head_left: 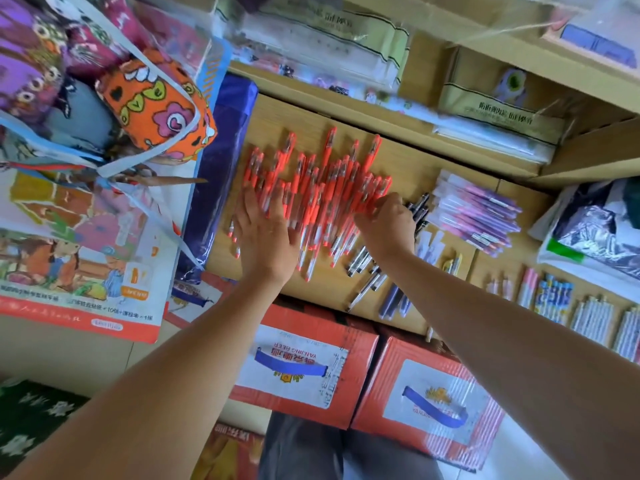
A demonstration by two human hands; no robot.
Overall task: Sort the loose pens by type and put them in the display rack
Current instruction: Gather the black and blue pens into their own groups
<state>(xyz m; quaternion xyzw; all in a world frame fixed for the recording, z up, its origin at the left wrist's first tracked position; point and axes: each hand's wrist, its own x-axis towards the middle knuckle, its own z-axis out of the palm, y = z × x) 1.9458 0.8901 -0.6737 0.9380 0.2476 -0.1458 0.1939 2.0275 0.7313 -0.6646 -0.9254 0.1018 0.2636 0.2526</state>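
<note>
Forearms are reaching over beer cartons [304,341] to the desk [408,168], left hand [266,237] pressing straight fingers [251,206] flat on red pens [325,178], right hand [388,225] gripping some at the pile's edge, likely risking sweeping pens off the front or dragging black pens [363,261] in.

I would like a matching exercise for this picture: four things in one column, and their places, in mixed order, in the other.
1 red pens
2 purple packaged pens
3 beer cartons
4 orange pouch

A below the shelf front edge
B at the upper left
C under the left hand
D right of the right hand

Pairs: 1-C, 2-D, 3-A, 4-B.
</note>
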